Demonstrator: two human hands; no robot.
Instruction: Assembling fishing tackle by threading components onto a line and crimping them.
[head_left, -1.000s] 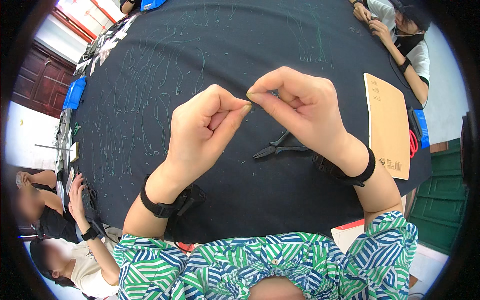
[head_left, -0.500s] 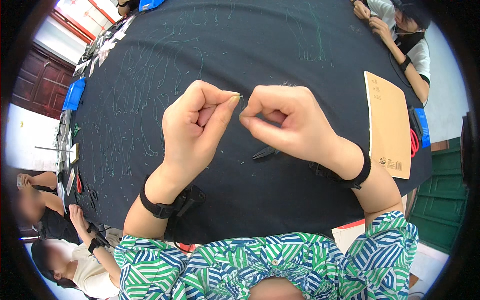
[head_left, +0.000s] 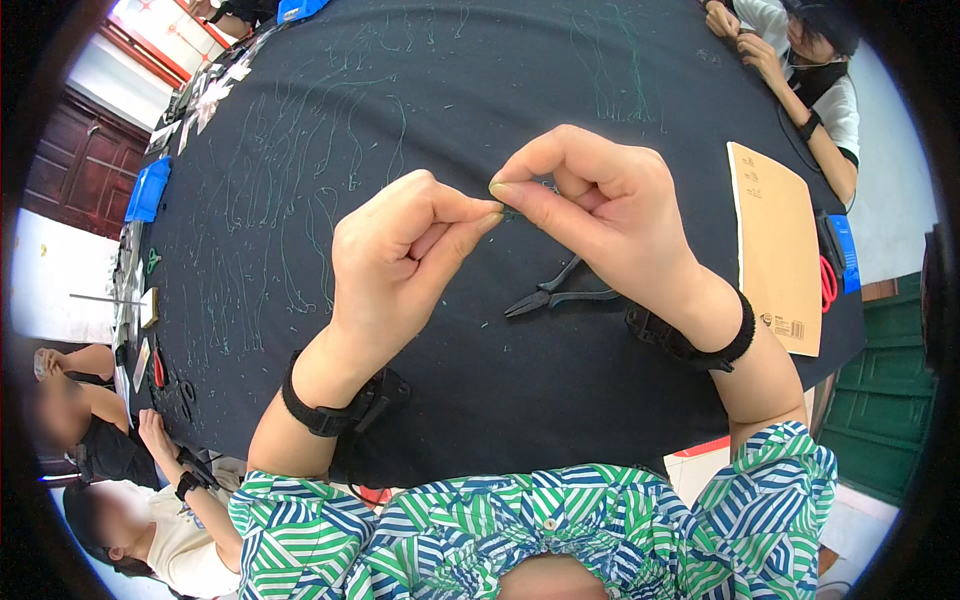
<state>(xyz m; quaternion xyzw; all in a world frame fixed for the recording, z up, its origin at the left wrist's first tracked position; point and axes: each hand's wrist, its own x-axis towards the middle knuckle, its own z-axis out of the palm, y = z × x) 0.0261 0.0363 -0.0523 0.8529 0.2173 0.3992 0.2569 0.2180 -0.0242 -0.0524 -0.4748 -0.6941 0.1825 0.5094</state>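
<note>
My left hand [head_left: 396, 262] is closed, thumb and index fingertip pinched together at the middle of the view. A short bit of thin green thread [head_left: 511, 213] shows at its fingertips. Closed in a pinch as well, my right hand [head_left: 622, 200] has its fingertips just above and almost touching the left ones. The thread appears to run between the two, though most of it is hidden by the fingers. Below my right hand, dark-handled pliers [head_left: 543, 298] lie on the black cloth [head_left: 480, 375], their handles spread.
Long green threads [head_left: 285, 200] lie across the cloth, left and far. At right are a tan notebook [head_left: 778, 250], red-handled scissors [head_left: 828, 283] and a blue box [head_left: 848, 250]. Another person's hands [head_left: 745, 45] work at the far right. More people sit along the left edge.
My right hand has risen and tilted, its fingertips moving up and over the left ones. My left fingertips have shifted slightly right and down. More of the pliers now shows.
</note>
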